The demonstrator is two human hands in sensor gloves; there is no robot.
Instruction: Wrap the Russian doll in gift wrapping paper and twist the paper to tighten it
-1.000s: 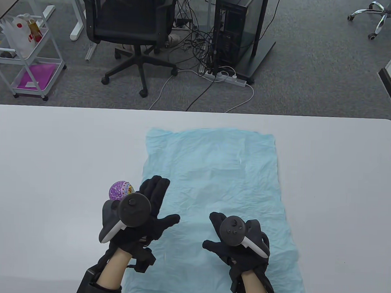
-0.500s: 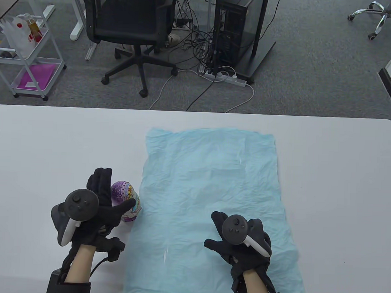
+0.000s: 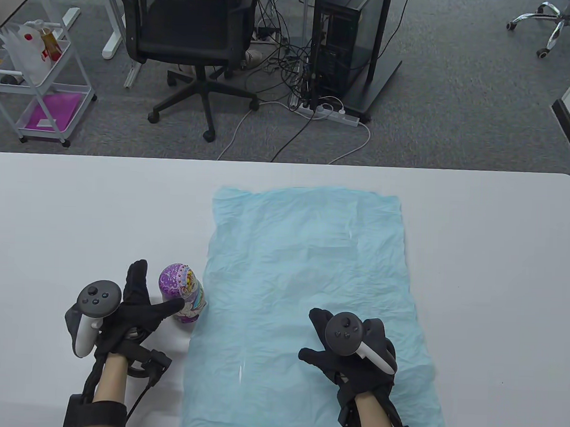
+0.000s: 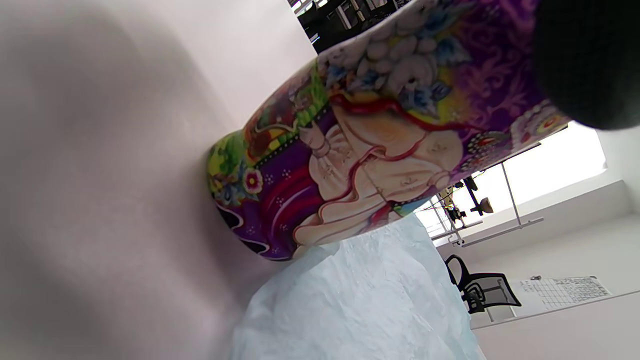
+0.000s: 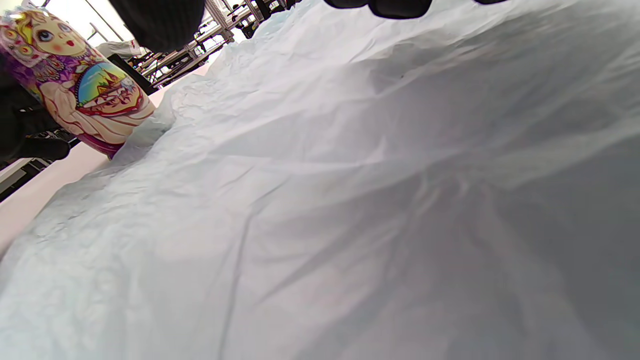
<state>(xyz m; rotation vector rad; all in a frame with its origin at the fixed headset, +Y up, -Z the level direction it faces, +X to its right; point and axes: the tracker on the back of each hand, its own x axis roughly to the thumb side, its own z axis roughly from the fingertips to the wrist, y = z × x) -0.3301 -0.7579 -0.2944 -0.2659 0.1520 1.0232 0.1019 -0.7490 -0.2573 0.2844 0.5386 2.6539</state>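
The left hand (image 3: pixel 132 306) has slid off the paper (image 3: pixel 305 289) to the doll (image 3: pixel 183 294), which stands upright on the worktop (image 3: pixel 79 215) just beside the sheet's edge, thumb touching it with fingers straight, while the right hand (image 3: pixel 345 346) hovers relaxed, holding nothing.

doll (image 3: pixel 183 294): purple, floral, multicolour | paper (image 3: pixel 310 280): light blue | gloves (image 3: pixel 354 356): black
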